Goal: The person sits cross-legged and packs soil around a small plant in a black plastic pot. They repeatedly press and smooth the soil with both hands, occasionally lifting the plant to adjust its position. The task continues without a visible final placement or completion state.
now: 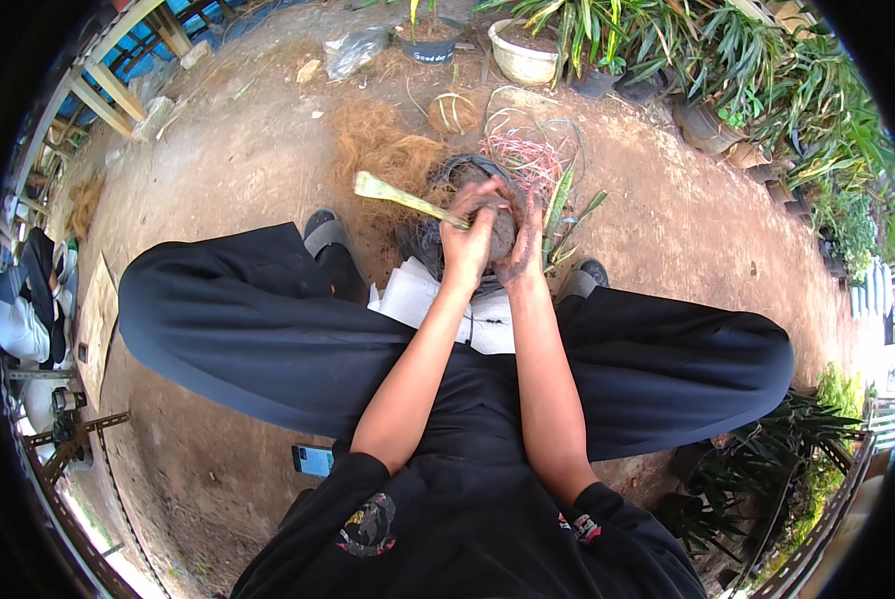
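Between my two hands sits a dark, muddy ball of soil (504, 236). My left hand (470, 238) curves round its left side, and my right hand (523, 238), smeared with mud, presses its right side. A pale yellow-green leaf (397, 194) sticks out leftward from beside my left hand; where its lower end goes is hidden by the fingers. Just beyond and beneath my hands lies a black plastic bag (422, 240) with dark material in it. White sheets (407, 295) lie under my wrists.
Brown coconut fibre (382, 145) lies beyond on the left, with a tangle of pink string (527, 160) to its right. Long green leaves (559, 200) rest right of my hands. Farther off stand a black pot (429, 45) and a white pot (523, 60). A phone (313, 460) lies on the ground.
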Demonstrator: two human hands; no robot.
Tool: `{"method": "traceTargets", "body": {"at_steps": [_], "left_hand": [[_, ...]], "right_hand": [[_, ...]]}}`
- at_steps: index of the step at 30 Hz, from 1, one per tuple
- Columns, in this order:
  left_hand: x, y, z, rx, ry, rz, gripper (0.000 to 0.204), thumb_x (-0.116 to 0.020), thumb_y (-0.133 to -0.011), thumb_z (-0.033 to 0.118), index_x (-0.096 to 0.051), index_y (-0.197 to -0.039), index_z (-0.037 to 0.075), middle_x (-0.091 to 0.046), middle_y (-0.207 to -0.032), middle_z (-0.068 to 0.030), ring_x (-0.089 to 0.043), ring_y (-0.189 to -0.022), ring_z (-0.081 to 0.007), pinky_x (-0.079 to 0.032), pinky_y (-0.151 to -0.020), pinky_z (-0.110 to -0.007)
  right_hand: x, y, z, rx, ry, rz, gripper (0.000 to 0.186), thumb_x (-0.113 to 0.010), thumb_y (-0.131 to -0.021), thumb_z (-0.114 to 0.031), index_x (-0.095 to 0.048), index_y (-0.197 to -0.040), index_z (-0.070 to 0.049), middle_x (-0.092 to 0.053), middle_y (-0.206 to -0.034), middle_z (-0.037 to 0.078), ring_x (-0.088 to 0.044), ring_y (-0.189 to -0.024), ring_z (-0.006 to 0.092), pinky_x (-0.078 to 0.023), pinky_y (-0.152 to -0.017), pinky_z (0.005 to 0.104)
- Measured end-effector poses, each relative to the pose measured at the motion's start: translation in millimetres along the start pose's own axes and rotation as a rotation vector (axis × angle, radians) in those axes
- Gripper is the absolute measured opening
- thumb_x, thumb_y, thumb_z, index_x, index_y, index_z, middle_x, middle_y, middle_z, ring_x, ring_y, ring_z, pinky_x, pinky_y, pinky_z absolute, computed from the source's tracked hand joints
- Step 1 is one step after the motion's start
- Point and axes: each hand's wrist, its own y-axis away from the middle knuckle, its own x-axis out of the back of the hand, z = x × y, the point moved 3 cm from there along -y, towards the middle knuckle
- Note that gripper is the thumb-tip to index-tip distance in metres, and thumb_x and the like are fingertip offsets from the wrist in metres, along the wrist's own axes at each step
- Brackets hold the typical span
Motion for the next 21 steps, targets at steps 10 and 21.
{"method": "traceTargets", "body": {"at_steps": [10, 21], "left_hand": [[16, 2, -1, -0.135, -0.337, 0.315, 0.030, -0.057, -0.084, 0.019, -0.053, -0.108, 0.001, -0.049, -0.121, -0.0191, -0.041, -0.119, -0.0351, -0.027, -0.103, -0.046], [-3, 7, -22, 0.778, 0.877, 0.274, 0.041, -0.049, -0.094, 0.039, -0.057, -0.110, 0.002, -0.062, -0.106, -0.0082, -0.062, -0.094, -0.0207, -0.050, -0.084, -0.035]], "right_hand": [[-2, 6, 5, 0.095, 0.223, -0.070, 0.020, -0.062, -0.086, -0.017, -0.065, -0.091, 0.002, -0.065, -0.084, 0.007, -0.062, -0.075, 0.0153, -0.050, -0.068, 0.0266], [-28, 22, -8, 0.783, 0.994, 0.030, 0.051, -0.029, -0.099, -0.035, -0.067, -0.102, -0.002, -0.067, -0.109, 0.010, -0.055, -0.116, 0.0337, -0.016, -0.111, 0.0542]]}}
